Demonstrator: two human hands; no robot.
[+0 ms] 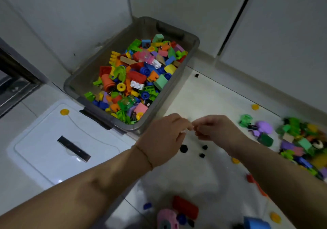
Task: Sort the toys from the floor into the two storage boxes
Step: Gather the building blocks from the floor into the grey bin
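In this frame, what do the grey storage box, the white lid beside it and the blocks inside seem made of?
Grey storage box: looks like smoky, semi-translucent plastic; contents show dimly through its near wall.
White lid: probably glossy moulded plastic, given soft reflections and a pressed outline.
Blocks: likely hard plastic in bright solid colours, a few clear-tinted.

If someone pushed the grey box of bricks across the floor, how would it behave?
The grey box is heaped with plastic bricks, so probably heavy. Wide and low on glossy floor, it should slide, not tip. Its translucent walls may flex.
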